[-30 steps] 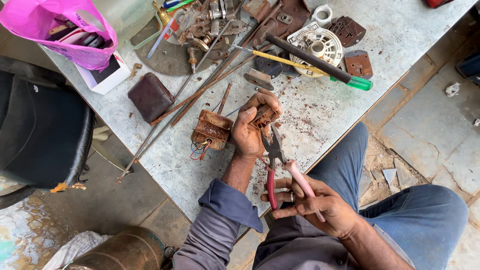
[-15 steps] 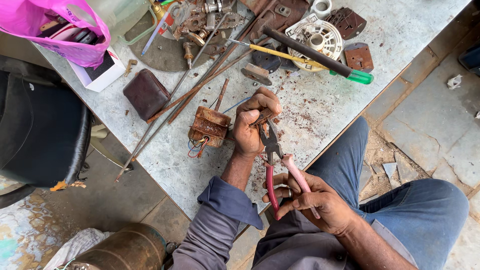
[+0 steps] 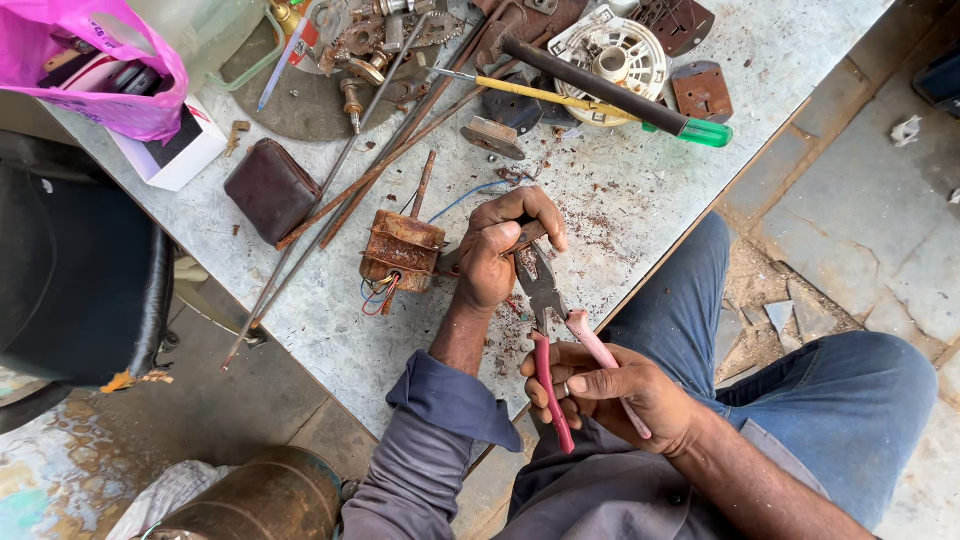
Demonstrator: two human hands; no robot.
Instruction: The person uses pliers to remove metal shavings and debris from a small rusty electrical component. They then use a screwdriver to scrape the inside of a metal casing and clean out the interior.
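Your right hand (image 3: pixel 620 390) grips the pink-handled pliers (image 3: pixel 548 330); your left hand (image 3: pixel 500 250) pinches a small rusty part at their nose. The pink bag (image 3: pixel 60 70) holds boxes.

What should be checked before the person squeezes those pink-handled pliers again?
1. Pliers held firmly: ok. The right hand wraps both pink handles of the pliers.
2. Part held steady: ok. The left hand pinches a small rusty part at the plier tips.
3. Tips closed on the part: cannot tell; the left fingers hide the contact.
4. Fingers out of the bite: cannot tell, they sit very close to the tips.
5. Rusty motor core out of the way: ok, it lies on the table beside the left hand, apart from the pliers.
6. Green-handled screwdriver: ok, it lies farther back, untouched.
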